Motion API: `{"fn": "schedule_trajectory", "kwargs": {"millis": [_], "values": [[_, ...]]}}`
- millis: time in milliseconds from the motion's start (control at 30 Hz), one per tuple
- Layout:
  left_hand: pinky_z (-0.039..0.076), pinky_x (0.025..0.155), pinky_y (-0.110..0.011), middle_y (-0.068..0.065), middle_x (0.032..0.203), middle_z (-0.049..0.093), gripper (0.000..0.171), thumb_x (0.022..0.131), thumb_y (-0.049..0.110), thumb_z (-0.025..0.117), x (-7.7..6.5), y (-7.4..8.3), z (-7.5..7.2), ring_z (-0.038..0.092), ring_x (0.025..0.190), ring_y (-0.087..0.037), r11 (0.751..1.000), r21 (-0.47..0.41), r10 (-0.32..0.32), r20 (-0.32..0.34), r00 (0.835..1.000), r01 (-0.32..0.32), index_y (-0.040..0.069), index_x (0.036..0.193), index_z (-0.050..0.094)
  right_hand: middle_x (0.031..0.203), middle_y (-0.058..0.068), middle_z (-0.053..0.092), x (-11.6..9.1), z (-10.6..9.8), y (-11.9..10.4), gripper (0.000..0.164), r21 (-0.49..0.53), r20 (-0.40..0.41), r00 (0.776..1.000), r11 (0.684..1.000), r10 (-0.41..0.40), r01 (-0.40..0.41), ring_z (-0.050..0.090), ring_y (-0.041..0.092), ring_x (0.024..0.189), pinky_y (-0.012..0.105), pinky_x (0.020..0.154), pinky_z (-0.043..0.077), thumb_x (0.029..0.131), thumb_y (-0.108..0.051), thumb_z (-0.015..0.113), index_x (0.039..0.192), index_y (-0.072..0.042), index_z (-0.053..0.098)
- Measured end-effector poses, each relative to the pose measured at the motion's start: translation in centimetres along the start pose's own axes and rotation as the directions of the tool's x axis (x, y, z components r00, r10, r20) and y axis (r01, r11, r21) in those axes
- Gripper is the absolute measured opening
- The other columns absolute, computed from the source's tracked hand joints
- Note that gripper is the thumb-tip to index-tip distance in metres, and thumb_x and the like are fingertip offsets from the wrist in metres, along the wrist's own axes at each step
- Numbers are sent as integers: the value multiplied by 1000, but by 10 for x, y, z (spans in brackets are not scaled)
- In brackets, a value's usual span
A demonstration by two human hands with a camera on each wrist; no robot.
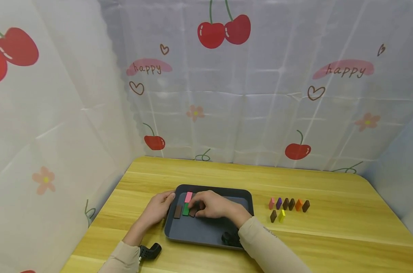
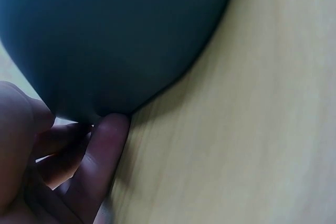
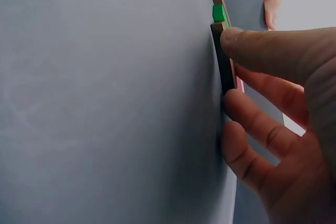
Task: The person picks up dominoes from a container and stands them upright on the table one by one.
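Two prints [image 1: 147, 68] read "happy"; right hand [image 1: 213, 205] holds a brown block [image 3: 224, 61], left hand [image 1: 158, 208] grips the tray [image 1: 196, 232].

The tray [image 1: 206, 232] is smooth and matt, the blocks [image 1: 178, 211] in it smooth. The counter [image 1: 336, 235] looks like satiny wood, the far curtain [image 1: 242, 121] like creased, shiny plastic, the sleeves [image 1: 269, 244] matt cloth.

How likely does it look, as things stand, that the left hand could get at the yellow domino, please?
Probably not readily: the left hand holds the left edge of the dark gray tray, and the tray and right hand lie between it and the yellow domino.
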State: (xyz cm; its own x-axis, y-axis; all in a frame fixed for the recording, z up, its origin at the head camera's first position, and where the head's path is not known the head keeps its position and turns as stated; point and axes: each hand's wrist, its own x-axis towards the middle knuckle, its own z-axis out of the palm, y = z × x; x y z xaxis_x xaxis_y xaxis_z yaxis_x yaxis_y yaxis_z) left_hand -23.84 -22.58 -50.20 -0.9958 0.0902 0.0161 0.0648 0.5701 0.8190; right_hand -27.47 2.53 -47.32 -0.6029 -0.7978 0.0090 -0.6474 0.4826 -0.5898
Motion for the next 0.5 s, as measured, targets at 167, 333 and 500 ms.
{"fn": "schedule_trajectory", "kwargs": {"millis": [167,333,500], "values": [[46,116,-54,-13,142,65,43,111,31,48,-1,1,0,55,139,-35,1000,-7,12,7,1000,-12,7,144,61,113,-5,67,0,0,-1,27,-16,-1,1000,1000,15,-15,59,8,87,17,77,52,92,-18,80,119,-19,75],[46,116,-54,-13,142,64,43,111,31,48,-1,1,0,54,140,-35,1000,-7,9,6,1000,-9,7,144,61,110,-6,65,0,2,1,29,-64,-6,1000,998,15,-15,57,7,87,16,77,51,91,-22,82,118,-19,75],[46,116,-55,-13,142,64,44,111,32,48,-2,3,0,54,140,-35,1000,-11,3,6,1000,-3,7,145,61,109,-5,65,-2,2,0,27,-115,-4,1000,993,11,-12,59,6,93,18,82,53,91,-26,81,117,-19,77]]}}
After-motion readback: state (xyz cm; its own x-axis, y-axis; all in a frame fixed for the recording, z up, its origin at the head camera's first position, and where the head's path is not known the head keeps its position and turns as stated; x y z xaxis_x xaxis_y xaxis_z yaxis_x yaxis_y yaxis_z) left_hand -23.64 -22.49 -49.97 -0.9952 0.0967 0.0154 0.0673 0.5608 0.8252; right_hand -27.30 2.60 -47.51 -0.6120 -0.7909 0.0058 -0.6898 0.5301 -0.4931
